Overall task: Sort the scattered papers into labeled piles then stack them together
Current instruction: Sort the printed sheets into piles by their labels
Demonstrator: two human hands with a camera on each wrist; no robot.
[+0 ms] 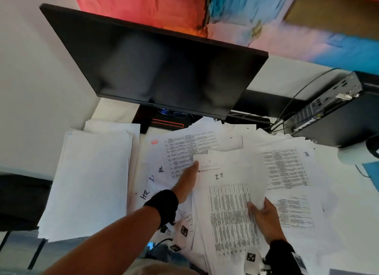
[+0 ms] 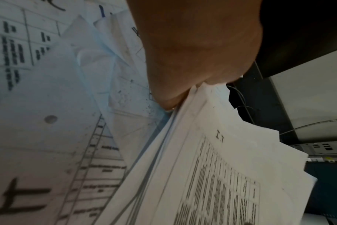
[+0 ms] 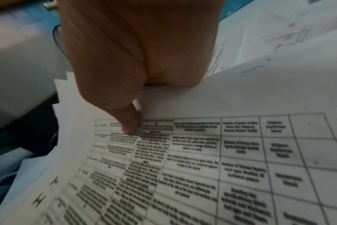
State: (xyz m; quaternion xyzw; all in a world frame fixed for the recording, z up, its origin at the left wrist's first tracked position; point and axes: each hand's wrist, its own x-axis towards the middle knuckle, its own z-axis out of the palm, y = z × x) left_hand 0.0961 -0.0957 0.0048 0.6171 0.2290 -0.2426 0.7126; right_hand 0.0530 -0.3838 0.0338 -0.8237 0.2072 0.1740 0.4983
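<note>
A stack of printed table sheets marked "IT" (image 1: 229,194) lies in front of me, lifted a little off the other papers. My left hand (image 1: 191,172) grips its upper left edge, thumb on top and fingers hidden beneath. My right hand (image 1: 257,210) pinches the curled right edge, thumb (image 3: 131,123) pressed on the top sheet. In the left wrist view the left hand (image 2: 183,85) meets the stack's (image 2: 221,159) edge. Loose sheets marked "HR" (image 1: 162,169) lie spread to the left, and more HR sheets (image 1: 287,168) to the right.
A tall pile of blank-side-up sheets (image 1: 90,178) sits at the left of the desk. A dark monitor (image 1: 160,63) stands behind the papers. A small computer box (image 1: 328,114) with cables is at the back right. A white roll (image 1: 352,153) lies on the right.
</note>
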